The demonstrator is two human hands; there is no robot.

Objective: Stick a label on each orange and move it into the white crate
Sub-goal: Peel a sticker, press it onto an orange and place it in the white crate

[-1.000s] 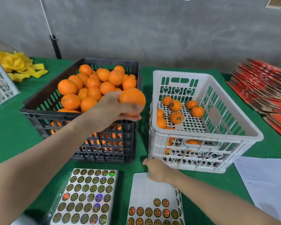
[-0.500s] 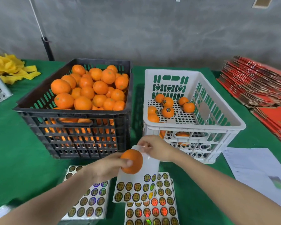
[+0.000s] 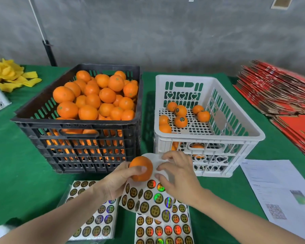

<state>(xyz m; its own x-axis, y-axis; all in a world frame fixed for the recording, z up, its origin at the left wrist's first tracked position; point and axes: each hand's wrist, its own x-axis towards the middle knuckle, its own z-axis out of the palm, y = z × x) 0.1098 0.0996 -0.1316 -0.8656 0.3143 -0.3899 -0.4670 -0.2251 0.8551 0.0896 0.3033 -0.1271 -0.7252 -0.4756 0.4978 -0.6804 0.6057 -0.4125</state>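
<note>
Head view: the only camera I have, looking down over both forearms at the green surface (image 3: 16, 164).
Orange: the orange (image 3: 141, 169) is round, bright and smooth-skinned, and I see no label on the side facing me. It is held up off the surface, in front of the gap between the two crates.
Left hand: my left hand (image 3: 116, 182) grips the orange, with its fingers wrapped round the near side and the thumb across the front.
Right hand: my right hand (image 3: 180, 175) has bent fingers with the tips on the bare white top of the sticker sheet (image 3: 148, 196). The thumb is hidden, so I cannot tell whether it pinches the sheet.
Sticker sheet: it is lifted and curled, just below the orange, and carries rows of round dark labels.
Labels: they have gold marks and a rainbow foil sheen. The writing is too small for me to read.
Other sheets: a flat sheet (image 3: 163, 229) lies under the curled one, and a wrapped pack (image 3: 93, 217) lies beside it on the left.
Black crate: the black crate (image 3: 77, 143) on the left is heaped with oranges (image 3: 95, 99).
White crate: the white crate (image 3: 208, 138) on the right has heart cut-outs and holds a few labelled oranges (image 3: 180, 121).
Paper: a printed page (image 3: 280, 191) on the right shows a QR code, but its text is unreadable.
Cartons: flat red cartons (image 3: 280, 90) are stacked at the far right.
</note>
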